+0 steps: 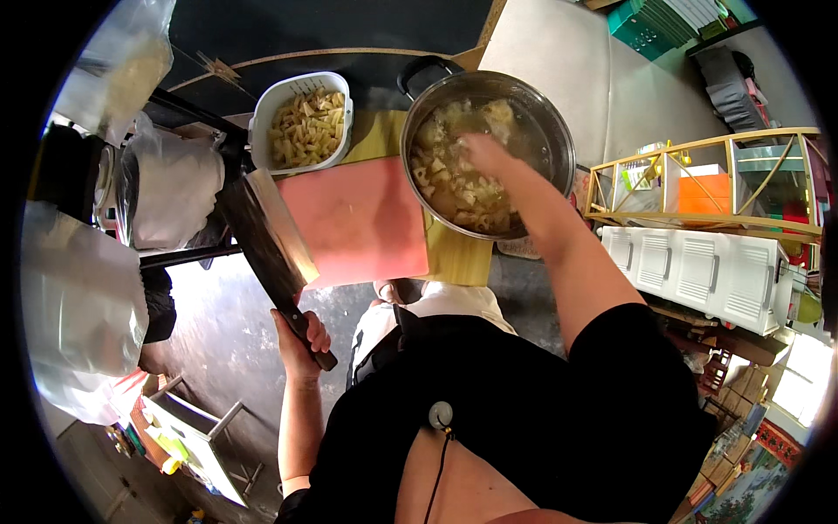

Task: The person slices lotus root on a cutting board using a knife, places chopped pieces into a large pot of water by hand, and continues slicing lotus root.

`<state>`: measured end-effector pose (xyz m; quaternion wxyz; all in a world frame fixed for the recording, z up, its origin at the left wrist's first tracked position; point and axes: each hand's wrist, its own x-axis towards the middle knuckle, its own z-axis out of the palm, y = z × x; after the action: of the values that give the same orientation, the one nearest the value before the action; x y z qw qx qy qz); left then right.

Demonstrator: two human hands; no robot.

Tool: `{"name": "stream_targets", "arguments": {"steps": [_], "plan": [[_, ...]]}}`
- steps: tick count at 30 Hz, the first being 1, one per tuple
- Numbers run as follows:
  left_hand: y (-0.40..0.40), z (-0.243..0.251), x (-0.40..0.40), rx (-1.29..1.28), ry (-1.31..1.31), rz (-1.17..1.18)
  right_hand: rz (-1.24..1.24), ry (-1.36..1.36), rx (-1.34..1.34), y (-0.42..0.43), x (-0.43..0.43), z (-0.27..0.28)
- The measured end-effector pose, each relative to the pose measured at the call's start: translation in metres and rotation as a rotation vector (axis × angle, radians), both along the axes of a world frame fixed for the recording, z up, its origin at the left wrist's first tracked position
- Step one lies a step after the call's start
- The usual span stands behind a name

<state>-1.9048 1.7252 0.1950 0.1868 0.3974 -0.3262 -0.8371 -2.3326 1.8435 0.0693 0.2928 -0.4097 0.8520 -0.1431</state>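
My left hand (304,344) is closed around the dark handle of a cleaver (272,242), its wide blade pointing up and left beside the cutting board. My right hand (484,154) reaches into a large steel pot (568,141) of cloudy liquid with pale chopped pieces (458,183); its fingers are blurred and partly under the surface, so any hold is unclear. Between the two lies a pink cutting board (360,223), bare on top, over a yellow-green board (458,255). Behind it, a white plastic basket (257,134) contains pale cut strips (308,131).
Plastic bags (173,190) crowd the left side on a dark rack. A black pot handle (419,65) sticks out at the back. To the right stand a white drawer unit (694,275) and a gold-framed shelf (704,147). A white-topped table (196,452) is at lower left.
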Motion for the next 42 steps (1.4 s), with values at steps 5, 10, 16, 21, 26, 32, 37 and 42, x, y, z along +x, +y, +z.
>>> {"name": "stream_targets", "arguments": {"steps": [5, 10, 16, 21, 26, 32, 37, 42], "plan": [[0.010, 0.002, 0.009, 0.007, -0.045, 0.043, -0.284, 0.078, 0.125, 0.008, -0.028, -0.008], [0.018, 0.002, 0.016, 0.055, -0.064, 0.123, 0.286, -0.005, 0.701, 0.039, -0.052, -0.046], [0.028, 0.006, 0.022, 0.036, -0.059, 0.167, 0.102, -0.346, 0.599, 0.023, -0.021, -0.028], [0.027, 0.005, 0.019, 0.055, -0.044, 0.153, -0.524, -0.708, 0.108, 0.010, -0.030, -0.040], [0.027, 0.006, 0.015, 0.041, -0.036, 0.128, -0.483, -0.527, 0.090, -0.001, -0.047, -0.031], [0.031, 0.008, 0.014, 0.043, -0.034, 0.150, -0.291, -0.436, 0.423, 0.015, -0.016, -0.037], [0.030, 0.009, 0.013, 0.039, -0.023, 0.160, -0.205, -0.918, 0.415, 0.024, 0.009, -0.002], [0.027, 0.008, 0.012, 0.053, -0.027, 0.170, -0.012, -0.849, 0.597, 0.025, 0.007, 0.042]]}}
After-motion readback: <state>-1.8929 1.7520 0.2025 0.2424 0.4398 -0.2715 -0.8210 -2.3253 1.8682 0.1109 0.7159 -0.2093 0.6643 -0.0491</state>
